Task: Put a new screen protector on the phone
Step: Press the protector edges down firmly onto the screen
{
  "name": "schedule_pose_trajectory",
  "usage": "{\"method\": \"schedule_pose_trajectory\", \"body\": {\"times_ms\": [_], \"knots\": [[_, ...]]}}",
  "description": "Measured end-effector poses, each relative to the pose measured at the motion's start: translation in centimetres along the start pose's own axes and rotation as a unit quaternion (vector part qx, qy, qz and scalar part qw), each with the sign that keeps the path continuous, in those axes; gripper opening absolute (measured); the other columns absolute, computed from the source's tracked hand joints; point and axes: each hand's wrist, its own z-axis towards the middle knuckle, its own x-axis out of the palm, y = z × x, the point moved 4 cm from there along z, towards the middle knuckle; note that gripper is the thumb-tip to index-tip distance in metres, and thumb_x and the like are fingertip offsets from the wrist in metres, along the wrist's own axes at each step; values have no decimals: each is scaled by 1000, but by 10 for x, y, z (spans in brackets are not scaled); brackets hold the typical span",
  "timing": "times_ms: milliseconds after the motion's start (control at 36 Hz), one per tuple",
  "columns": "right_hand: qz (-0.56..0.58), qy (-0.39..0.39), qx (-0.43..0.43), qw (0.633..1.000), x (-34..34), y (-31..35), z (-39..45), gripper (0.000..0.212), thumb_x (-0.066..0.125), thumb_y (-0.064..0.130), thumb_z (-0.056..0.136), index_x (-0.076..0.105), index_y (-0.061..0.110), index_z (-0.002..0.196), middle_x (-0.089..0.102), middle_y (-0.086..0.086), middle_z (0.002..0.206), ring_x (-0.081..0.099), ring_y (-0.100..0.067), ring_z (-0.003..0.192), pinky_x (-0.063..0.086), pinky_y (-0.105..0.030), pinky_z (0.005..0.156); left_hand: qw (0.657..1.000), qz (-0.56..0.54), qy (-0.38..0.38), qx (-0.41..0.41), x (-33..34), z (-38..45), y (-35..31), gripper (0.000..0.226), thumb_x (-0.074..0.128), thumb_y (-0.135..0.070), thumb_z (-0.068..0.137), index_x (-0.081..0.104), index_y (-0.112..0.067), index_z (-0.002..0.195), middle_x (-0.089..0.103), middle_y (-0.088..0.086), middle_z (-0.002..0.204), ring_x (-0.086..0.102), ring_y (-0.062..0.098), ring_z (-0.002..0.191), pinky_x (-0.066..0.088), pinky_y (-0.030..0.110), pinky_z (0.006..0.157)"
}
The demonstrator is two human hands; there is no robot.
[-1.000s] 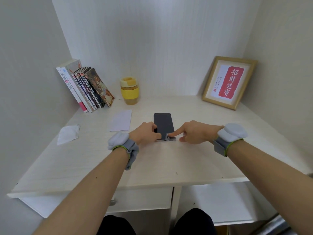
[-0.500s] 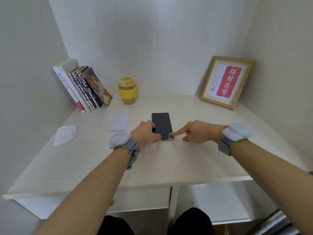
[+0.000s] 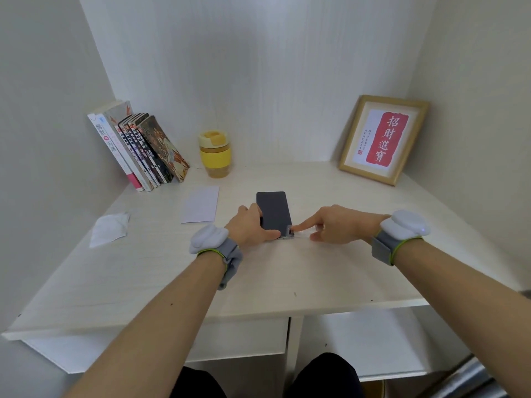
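Your left hand (image 3: 249, 225) grips the slim black glass-faced phone (image 3: 273, 211) on the pale wooden desk (image 3: 316, 271); right hand (image 3: 333, 224), forefinger extended, presses its near corner; slippery, fragile; hold the edges.

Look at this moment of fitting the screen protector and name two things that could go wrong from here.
1. The left hand holds only the near left corner of the phone, so the phone might twist on the smooth desk as the right hand picks at the tab at the near right corner.
2. With fingertips this close to the glass, prints or dust could get trapped under the protector.
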Motion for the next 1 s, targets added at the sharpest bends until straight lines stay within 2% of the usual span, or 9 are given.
{"method": "schedule_pose_trajectory", "body": {"times_ms": [139, 333, 472, 583, 694, 778, 917, 1000], "knots": [[7, 5, 10, 1000, 0, -3, -1, 42, 50, 26, 100, 48, 48, 136, 52, 0, 116, 46, -17, 97, 34, -23, 89, 1000, -3, 6, 1, -1, -1, -2, 63, 68, -46, 82, 39, -14, 127, 39, 8, 125, 53, 24, 109, 41, 27, 85], [16, 4, 24, 1000, -1, -8, -1, 43, 51, 26, 99, 48, 49, 135, 54, -3, 124, 46, -17, 99, 34, -22, 91, 1000, 4, 12, -9, 0, 0, -4, 66, 68, -47, 82, 37, -13, 129, 38, 10, 127, 52, 27, 113, 42, 31, 89], [7, -1, 21, 1000, 0, -2, -2, 43, 50, 25, 99, 48, 48, 136, 54, -3, 126, 50, -21, 108, 37, -26, 96, 1000, 13, 13, -14, -1, -1, -5, 67, 67, -48, 82, 37, -12, 129, 38, 10, 127, 52, 27, 112, 43, 32, 87], [4, -2, 17, 1000, -1, -1, -2, 44, 50, 24, 99, 48, 49, 135, 56, -3, 125, 49, -18, 100, 37, -24, 92, 1000, 16, 14, -14, -1, -1, -6, 67, 66, -48, 82, 37, -11, 130, 38, 10, 127, 52, 28, 112, 44, 33, 90], [-1, 11, 15, 1000, -2, -1, -6, 44, 49, 23, 100, 46, 46, 138, 54, -3, 129, 52, -22, 110, 36, -23, 92, 1000, 18, 12, -15, -1, -1, -5, 67, 66, -49, 82, 37, -12, 129, 38, 10, 127, 51, 28, 113, 44, 34, 91], [-3, 11, 14, 1000, -3, 0, -6, 44, 49, 22, 100, 47, 46, 137, 54, -2, 126, 51, -21, 107, 37, -25, 93, 1000, 17, 12, -16, -1, 0, -5, 66, 67, -48, 81, 38, -12, 128, 39, 9, 126, 52, 27, 112, 45, 34, 91], [-21, 2, 6, 1000, -5, 6, 2, 45, 49, 23, 98, 49, 48, 135, 52, 2, 104, 47, -17, 94, 39, -24, 89, 1000, 15, 11, -18, -1, 1, -6, 68, 67, -49, 81, 37, -12, 129, 38, 9, 127, 52, 27, 113, 44, 33, 90], [-37, 7, 2, 999, -7, 13, 3, 46, 47, 20, 99, 49, 46, 137, 50, 0, 110, 48, -19, 97, 41, -26, 91, 1000, 15, 10, -18, 0, 2, -5, 69, 68, -49, 80, 37, -12, 129, 38, 9, 127, 52, 27, 113, 44, 32, 88]]}}
